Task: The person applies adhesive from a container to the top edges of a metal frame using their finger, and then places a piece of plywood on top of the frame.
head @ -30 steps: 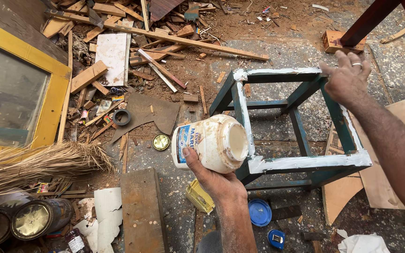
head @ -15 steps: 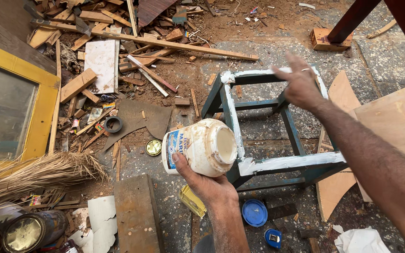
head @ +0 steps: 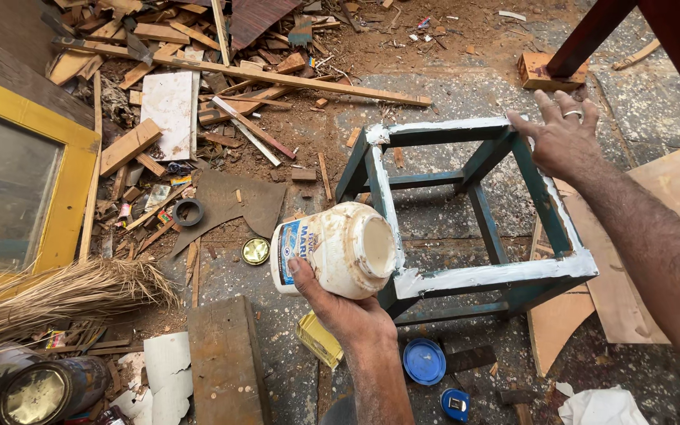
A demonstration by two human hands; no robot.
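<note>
Left hand (head: 344, 307) gripped a white jar (head: 338, 249) beside the stool frame (head: 482, 275); right hand (head: 562, 138), fingers spread, rested on its far corner.

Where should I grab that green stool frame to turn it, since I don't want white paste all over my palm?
Probably a bare green lower rail or leg, reached from the side through the open frame. The white paste runs along the top rails, so coming down from above would meet it. The right hand rests at the far top corner; the left hand holds the tub.
</note>
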